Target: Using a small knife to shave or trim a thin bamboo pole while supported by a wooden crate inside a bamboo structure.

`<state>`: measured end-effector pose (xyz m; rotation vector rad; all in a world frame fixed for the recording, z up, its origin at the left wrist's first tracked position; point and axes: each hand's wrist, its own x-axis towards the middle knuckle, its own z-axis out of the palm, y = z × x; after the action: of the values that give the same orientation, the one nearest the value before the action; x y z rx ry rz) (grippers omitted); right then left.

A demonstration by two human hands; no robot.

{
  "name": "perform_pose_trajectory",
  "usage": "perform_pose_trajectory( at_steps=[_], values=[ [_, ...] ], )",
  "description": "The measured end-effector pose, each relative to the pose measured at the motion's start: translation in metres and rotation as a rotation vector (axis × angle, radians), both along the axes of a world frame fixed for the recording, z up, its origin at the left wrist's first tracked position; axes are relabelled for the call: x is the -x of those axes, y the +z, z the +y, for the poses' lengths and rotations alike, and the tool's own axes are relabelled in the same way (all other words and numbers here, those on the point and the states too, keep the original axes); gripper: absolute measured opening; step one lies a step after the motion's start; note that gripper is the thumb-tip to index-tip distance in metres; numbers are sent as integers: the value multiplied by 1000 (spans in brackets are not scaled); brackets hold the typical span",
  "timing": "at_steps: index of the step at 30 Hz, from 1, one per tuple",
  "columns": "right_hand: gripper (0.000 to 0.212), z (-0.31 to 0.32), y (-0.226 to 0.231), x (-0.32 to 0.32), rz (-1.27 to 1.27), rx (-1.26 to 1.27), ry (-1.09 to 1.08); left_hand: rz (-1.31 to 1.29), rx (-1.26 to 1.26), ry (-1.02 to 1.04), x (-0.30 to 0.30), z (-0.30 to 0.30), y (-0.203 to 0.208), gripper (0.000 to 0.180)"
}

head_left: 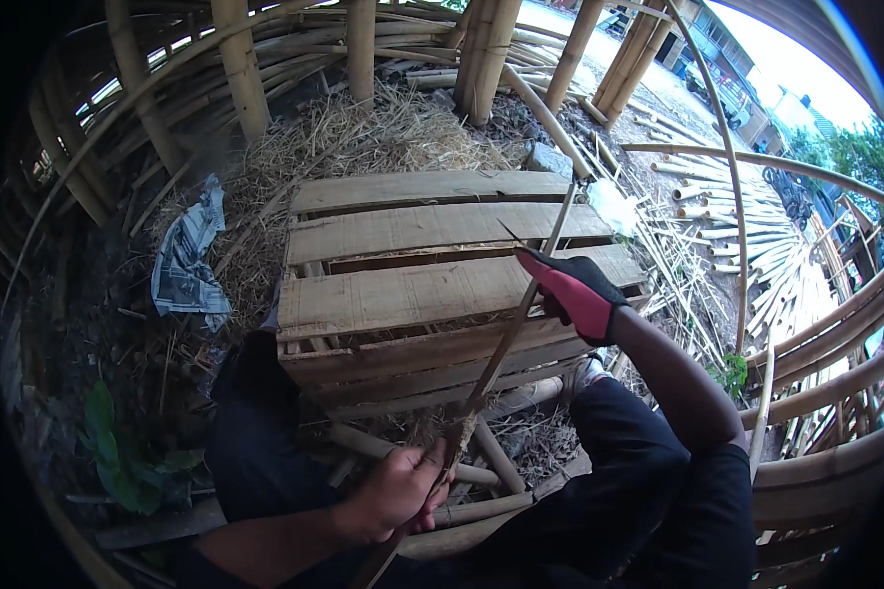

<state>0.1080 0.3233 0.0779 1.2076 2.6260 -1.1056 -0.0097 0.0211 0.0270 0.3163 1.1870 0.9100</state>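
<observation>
A long split bamboo strip (506, 346) slants from my lap up across the front of a slatted wooden crate (378, 294). Low in front of the crate, my bare left hand (398, 494) is closed round the strip's lower part. My right hand (581, 294), in a pink and black glove, is closed beside the strip's upper part, above the crate's right side. A thin dark pointed tip (511, 232) juts out past the glove's thumb; whether it is a blade or a sliver, I cannot make out. The glove hides the rest of what it holds.
Straw (383, 137) lies behind the crate, with crumpled newspaper (189, 260) at its left. Upright bamboo poles (359, 54) stand at the back. Many cut bamboo lengths (756, 236) spread over the ground at right. A curved bamboo rail (835, 378) bounds the right side. Bamboo pieces (481, 510) lie between my legs.
</observation>
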Motion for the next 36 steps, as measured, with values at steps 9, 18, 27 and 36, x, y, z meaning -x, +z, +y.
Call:
perform_pose_trajectory(
  at_steps=[9,18,27,36],
  values=[
    [31,-42,0,-30,556,658,-389,-186,-145,-213,19,-1,14,58],
    [33,-78,-43,-31,543,328,171,193,-345,21,30,20,9,58],
    [30,-115,-12,-2,222,-380,286,-66,-313,97,14,26,6,44],
    [30,-97,-21,11,239,-879,429,-88,-243,148,7,27,1,47]
  ],
)
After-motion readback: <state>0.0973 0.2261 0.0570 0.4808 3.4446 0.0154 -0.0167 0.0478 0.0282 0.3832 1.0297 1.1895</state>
